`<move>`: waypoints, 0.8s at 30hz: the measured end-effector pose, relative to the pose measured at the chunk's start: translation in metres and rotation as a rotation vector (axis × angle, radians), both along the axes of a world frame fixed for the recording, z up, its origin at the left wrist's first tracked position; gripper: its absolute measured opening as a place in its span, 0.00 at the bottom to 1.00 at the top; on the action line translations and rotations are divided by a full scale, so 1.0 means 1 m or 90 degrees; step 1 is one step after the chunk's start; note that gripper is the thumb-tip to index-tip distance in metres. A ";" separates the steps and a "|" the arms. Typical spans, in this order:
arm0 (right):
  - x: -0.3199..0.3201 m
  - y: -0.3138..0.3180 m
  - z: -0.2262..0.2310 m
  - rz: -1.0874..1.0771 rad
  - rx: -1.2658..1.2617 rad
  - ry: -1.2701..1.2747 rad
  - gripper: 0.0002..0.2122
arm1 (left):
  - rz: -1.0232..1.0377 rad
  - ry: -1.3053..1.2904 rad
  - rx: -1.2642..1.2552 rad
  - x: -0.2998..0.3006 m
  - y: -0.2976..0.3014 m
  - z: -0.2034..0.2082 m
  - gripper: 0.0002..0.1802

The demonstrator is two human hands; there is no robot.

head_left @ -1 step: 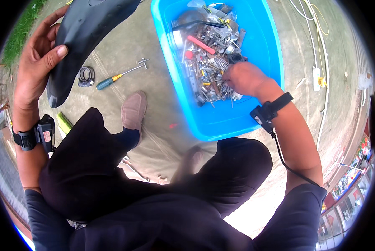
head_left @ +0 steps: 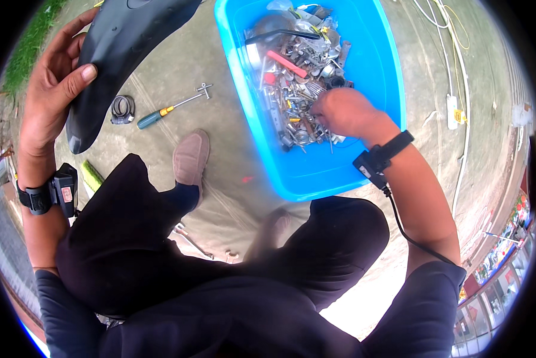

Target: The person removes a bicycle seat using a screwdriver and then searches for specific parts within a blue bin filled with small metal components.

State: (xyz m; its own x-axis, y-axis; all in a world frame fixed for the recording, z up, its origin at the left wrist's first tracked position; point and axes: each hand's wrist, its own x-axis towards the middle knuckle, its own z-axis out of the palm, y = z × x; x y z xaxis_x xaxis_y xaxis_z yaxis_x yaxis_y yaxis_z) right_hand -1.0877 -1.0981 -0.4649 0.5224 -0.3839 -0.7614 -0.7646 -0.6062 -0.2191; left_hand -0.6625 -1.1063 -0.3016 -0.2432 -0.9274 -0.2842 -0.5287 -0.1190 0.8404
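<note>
My left hand (head_left: 53, 95) grips a long, curved black piece (head_left: 118, 53) that looks like moulded plastic, with the thumb on its near face and the fingers behind. Its top runs out of view, and I cannot tell its exact kind. My right hand (head_left: 344, 112) is inside a blue plastic tub (head_left: 303, 188), low over a heap of small metal hardware (head_left: 300, 101). Its fingers are curled together and point down into the screws and fittings. Whatever they hold, if anything, is hidden. A red strip (head_left: 287, 64) and a thin black bar (head_left: 286, 34) lie on the heap.
On the ground left of the tub are a screwdriver (head_left: 155, 117) with a green and yellow handle, a small metal fitting (head_left: 204, 89) at its tip and a coiled cable (head_left: 123, 110). A wrench (head_left: 191, 241) lies between my legs. White cords and a power strip (head_left: 452, 113) run along the right.
My right hand has shifted slightly left over the hardware in the tub. My left hand and the black piece stay in place.
</note>
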 end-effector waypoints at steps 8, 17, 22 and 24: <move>0.021 0.021 -0.068 -0.108 0.041 -0.076 0.19 | -0.049 -0.015 -0.008 -0.018 -0.003 0.006 0.51; 0.014 0.013 -0.055 -0.120 0.171 0.031 0.15 | -0.053 -0.014 -0.001 -0.018 -0.001 0.001 0.51; 0.013 0.009 -0.051 -0.108 0.199 0.082 0.14 | -0.044 -0.004 0.009 -0.013 -0.001 0.000 0.51; 0.013 0.009 -0.051 -0.126 0.168 0.057 0.16 | -0.047 -0.013 0.005 -0.012 -0.001 0.000 0.51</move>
